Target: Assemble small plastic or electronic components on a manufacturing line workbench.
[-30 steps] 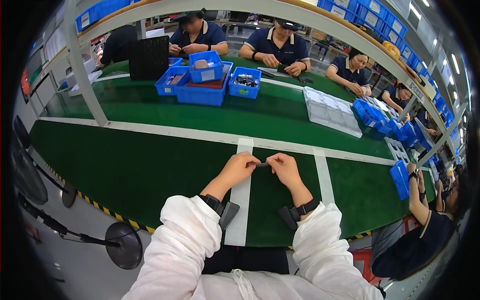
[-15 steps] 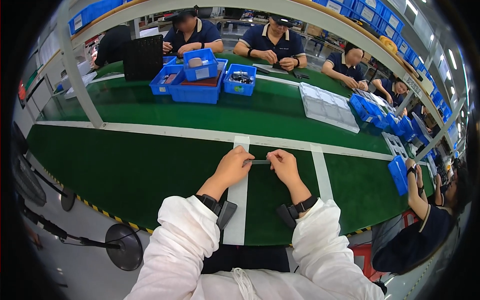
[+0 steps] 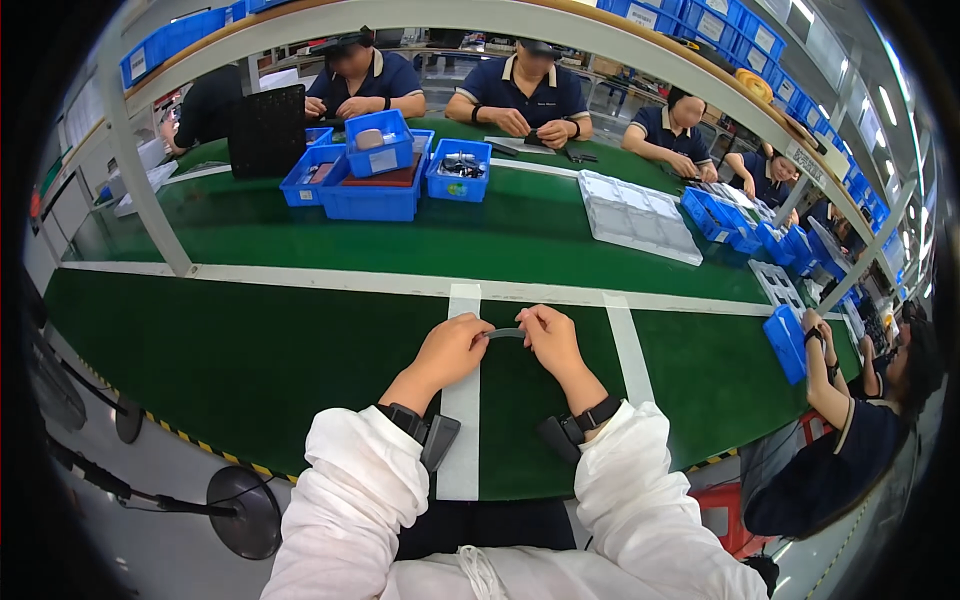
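A thin grey strip (image 3: pixel 505 333) spans the gap between my hands, bowed slightly upward in the middle. My left hand (image 3: pixel 452 350) pinches its left end over a pale tape band (image 3: pixel 461 420) on the green work surface (image 3: pixel 250 370). The strip's right end is gripped between the fingers of my right hand (image 3: pixel 552 342). Both ends are hidden by my fingers, and what the strip belongs to cannot be made out. Dark devices are strapped to both my wrists.
Beyond a white divider rail (image 3: pixel 330 280) stand stacked blue bins (image 3: pixel 370 203) and a white moulded tray (image 3: pixel 640 215). Co-workers sit along the far side; another person (image 3: pixel 830 450) works at my right. A shelf post (image 3: pixel 150 190) rises at left, near a fan base (image 3: pixel 243 512).
The strip was straight and now arches upward. My hands remain at its ends, with the right hand turned a little more over it. The whole view has shifted slightly.
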`<state>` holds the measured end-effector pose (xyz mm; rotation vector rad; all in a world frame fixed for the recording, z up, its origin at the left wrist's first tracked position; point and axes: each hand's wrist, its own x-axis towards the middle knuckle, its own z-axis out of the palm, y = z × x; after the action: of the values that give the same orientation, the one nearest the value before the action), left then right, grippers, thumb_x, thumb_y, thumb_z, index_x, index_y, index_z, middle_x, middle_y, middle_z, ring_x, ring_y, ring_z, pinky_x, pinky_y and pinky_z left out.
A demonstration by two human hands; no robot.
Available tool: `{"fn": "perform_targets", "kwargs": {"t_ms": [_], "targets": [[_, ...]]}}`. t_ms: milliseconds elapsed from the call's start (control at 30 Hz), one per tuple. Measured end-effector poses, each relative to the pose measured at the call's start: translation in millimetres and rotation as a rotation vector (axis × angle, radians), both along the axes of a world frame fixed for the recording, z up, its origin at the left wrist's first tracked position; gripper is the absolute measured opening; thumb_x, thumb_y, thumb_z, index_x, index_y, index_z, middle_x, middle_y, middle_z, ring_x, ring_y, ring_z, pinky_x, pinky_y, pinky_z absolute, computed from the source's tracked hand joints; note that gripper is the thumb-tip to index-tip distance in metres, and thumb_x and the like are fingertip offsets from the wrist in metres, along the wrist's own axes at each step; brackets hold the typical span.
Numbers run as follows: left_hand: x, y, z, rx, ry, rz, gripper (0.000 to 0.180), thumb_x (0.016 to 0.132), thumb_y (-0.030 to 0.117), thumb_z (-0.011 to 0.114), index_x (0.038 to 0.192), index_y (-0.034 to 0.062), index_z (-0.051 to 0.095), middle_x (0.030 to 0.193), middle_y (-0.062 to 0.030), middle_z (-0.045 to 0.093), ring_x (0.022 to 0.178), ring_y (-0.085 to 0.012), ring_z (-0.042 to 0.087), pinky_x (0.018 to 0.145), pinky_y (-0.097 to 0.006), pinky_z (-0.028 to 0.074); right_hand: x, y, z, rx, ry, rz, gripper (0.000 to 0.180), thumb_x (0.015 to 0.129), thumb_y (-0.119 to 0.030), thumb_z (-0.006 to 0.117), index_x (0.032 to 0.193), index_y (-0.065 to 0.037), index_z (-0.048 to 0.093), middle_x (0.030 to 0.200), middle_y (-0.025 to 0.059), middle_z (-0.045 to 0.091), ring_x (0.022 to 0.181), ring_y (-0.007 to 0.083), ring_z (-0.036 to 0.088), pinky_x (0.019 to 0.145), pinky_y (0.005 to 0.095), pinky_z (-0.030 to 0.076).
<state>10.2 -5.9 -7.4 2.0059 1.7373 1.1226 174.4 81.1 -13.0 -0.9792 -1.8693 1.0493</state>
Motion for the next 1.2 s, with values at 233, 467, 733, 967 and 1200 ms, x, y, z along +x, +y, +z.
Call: {"fn": "perform_targets", "kwargs": {"t_ms": [233,467,733,967,1200], "targets": [[1.3,0.0,-2.5,0.047,0.025,-0.008,0.017,0.079,0.007,0.051,0.090,0.0034,0.064,0.084,-0.0112,0.059,0.078,-0.0292,0.058,0.071,-0.038,0.047,6.0,7.6,-0.7,0.038,-0.014,-0.073,0.018,0.085,-0.014,0.053,0.086,0.002,0.061,0.064,0.0072,0.060,0.051,0.0116,0.055,0.051,0.0255,0.045],[-1.8,3.4,-8.0,0.092,0.014,-0.014,0.021,0.079,0.006,0.051,0.098,0.0033,0.061,0.083,-0.0107,0.057,0.074,-0.0273,0.056,0.067,-0.034,0.046,17.7,12.4,-0.8,0.154,0.025,0.090,0.024,0.071,-0.001,0.057,0.095,0.001,0.061,0.077,0.0067,0.061,0.057,0.0092,0.053,0.055,0.0231,0.044],[-5.3,-0.4,-2.8,0.059,-0.058,0.004,0.026,0.074,0.001,0.051,0.098,0.0010,0.061,0.080,-0.0109,0.056,0.070,-0.0248,0.055,0.065,-0.032,0.045,20.0,8.8,4.8,0.209,-0.010,0.083,0.029,0.066,0.002,0.058,0.095,0.000,0.061,0.083,0.0067,0.060,0.057,0.0092,0.051,0.057,0.0224,0.043],[-11.1,1.9,1.7,0.038,-0.072,0.163,0.023,0.073,0.002,0.051,0.093,0.0019,0.062,0.085,-0.0125,0.059,0.077,-0.0304,0.058,0.069,-0.037,0.047,20.4,9.1,5.3,0.204,-0.006,0.104,0.028,0.066,0.000,0.060,0.094,-0.001,0.062,0.083,0.0069,0.060,0.056,0.0095,0.049,0.056,0.0226,0.043],[-16.1,-1.1,-6.3,0.038,-0.087,-0.027,0.022,0.070,0.009,0.061,0.091,0.0040,0.063,0.086,-0.0093,0.054,0.081,-0.0238,0.055,0.070,-0.034,0.043,26.8,1.2,19.2,0.195,-0.317,0.313,0.027,0.064,-0.010,0.068,0.090,-0.004,0.064,0.083,0.0064,0.051,0.069,0.0163,0.049,0.063,0.0276,0.043]]}}
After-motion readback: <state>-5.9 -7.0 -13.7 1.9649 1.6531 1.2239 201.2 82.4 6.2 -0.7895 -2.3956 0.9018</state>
